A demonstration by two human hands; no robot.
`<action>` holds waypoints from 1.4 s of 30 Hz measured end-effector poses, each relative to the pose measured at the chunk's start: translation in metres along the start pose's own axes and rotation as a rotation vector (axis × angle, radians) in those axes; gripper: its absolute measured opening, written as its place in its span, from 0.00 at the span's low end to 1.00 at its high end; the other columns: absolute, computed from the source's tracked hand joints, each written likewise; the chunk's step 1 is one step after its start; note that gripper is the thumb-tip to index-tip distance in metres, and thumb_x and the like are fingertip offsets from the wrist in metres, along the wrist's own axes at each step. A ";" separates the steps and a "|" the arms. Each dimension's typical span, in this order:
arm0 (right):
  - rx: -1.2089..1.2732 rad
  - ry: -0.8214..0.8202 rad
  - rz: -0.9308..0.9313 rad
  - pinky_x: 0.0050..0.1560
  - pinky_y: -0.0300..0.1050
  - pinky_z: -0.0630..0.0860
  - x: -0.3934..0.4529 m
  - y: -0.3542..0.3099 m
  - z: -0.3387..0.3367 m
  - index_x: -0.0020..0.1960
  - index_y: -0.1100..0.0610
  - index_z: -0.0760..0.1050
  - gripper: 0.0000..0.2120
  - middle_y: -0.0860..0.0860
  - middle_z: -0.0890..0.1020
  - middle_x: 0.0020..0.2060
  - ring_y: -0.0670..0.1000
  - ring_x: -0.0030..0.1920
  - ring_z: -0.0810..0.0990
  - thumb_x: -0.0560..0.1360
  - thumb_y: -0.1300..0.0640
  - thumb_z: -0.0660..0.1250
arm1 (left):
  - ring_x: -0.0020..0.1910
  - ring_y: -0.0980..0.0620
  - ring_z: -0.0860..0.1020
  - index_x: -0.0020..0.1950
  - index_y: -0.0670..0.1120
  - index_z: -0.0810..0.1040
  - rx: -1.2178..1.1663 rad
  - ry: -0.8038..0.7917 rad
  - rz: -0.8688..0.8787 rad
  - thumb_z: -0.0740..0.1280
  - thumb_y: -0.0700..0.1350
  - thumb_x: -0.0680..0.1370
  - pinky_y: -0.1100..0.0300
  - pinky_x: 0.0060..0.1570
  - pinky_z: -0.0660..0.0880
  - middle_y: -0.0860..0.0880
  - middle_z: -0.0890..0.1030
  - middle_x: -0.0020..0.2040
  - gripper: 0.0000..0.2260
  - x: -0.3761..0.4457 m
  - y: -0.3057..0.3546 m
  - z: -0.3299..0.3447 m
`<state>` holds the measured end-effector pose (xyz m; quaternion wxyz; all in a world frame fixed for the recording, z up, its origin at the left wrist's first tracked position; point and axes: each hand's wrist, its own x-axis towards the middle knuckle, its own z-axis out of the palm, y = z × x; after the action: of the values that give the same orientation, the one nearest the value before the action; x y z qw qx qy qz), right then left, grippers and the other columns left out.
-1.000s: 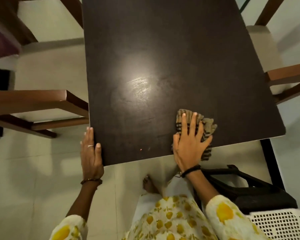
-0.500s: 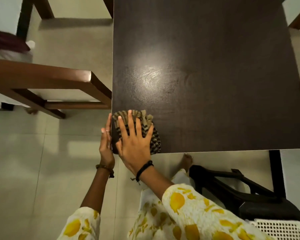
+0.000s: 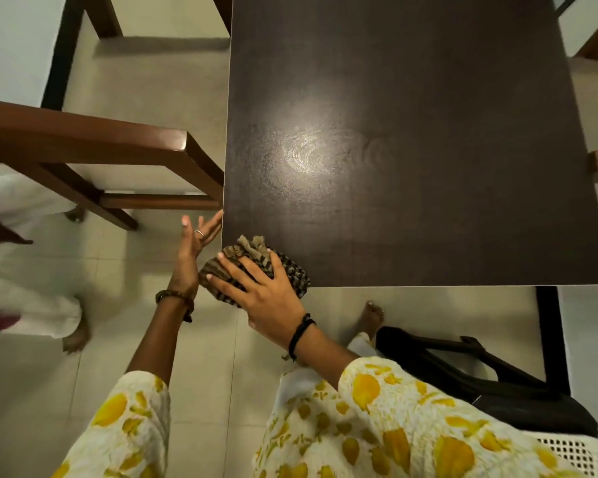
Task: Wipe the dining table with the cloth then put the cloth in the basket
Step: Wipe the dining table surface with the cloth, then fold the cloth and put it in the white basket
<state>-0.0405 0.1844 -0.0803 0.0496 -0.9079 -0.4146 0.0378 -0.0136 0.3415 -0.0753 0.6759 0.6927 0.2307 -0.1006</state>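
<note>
Two hands at the near left corner of the counter (image 3: 411, 132). Right hand (image 3: 266, 291) lies flat on the cloth (image 3: 256, 258), fingers spread and straight, pressing it down, not pinching. Cloth is bunched, brown-striped, sitting right at the corner and hanging partly over the left and near edges. Left hand (image 3: 194, 250) is held just off the counter's left edge, palm turned toward the cloth, fingers straight and relaxed, fingertips touching or almost touching the edge; holds nothing. My read: the left palm is cupped there to catch crumbs or the cloth as it comes off the corner, so the wiping stroke is ending at the edge. Wiping looks close to finished; the drop in the basket is not yet done.

Basket (image 3: 573, 453): white, perforated, only a corner visible at bottom right, well apart from the cloth, behind the right arm.

Surface: dark brown, matte with a glossy reflection patch showing swirl streaks near the middle; nothing else seen on it. Room: pale tiled floor, wooden chair (image 3: 94, 146) just beside the left edge, another chair partly visible at right, a black plastic chair (image 3: 480, 374) near bottom right. A second person's bare foot and white clothing show at far left, blurred.
</note>
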 end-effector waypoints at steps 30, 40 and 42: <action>2.570 1.122 1.179 0.51 0.51 0.78 -0.351 0.111 -0.049 0.52 0.62 0.77 0.38 0.57 0.82 0.48 0.58 0.49 0.80 0.42 0.62 0.80 | 0.75 0.50 0.44 0.76 0.46 0.52 1.320 -0.555 0.939 0.69 0.46 0.68 0.48 0.71 0.43 0.46 0.54 0.75 0.40 -0.174 -0.050 0.273; 2.307 2.236 0.980 0.52 0.54 0.79 -0.514 0.069 -0.030 0.56 0.60 0.79 0.33 0.57 0.80 0.53 0.58 0.51 0.81 0.50 0.60 0.79 | 0.75 0.50 0.44 0.75 0.44 0.52 1.353 -0.991 1.174 0.60 0.55 0.70 0.47 0.71 0.44 0.45 0.55 0.75 0.37 -0.252 -0.093 0.429; 2.250 2.352 1.047 0.56 0.56 0.75 -0.539 0.062 -0.019 0.66 0.59 0.70 0.43 0.57 0.75 0.59 0.59 0.56 0.77 0.52 0.58 0.79 | 0.75 0.50 0.45 0.76 0.46 0.50 1.345 -1.099 1.198 0.63 0.55 0.70 0.48 0.71 0.43 0.44 0.57 0.75 0.39 -0.268 -0.108 0.455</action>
<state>-0.3441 -0.2650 -0.0538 -0.8558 -0.0064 -0.3910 0.3387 -0.2180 -0.1567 -0.0807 0.1033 0.7850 -0.5901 -0.1577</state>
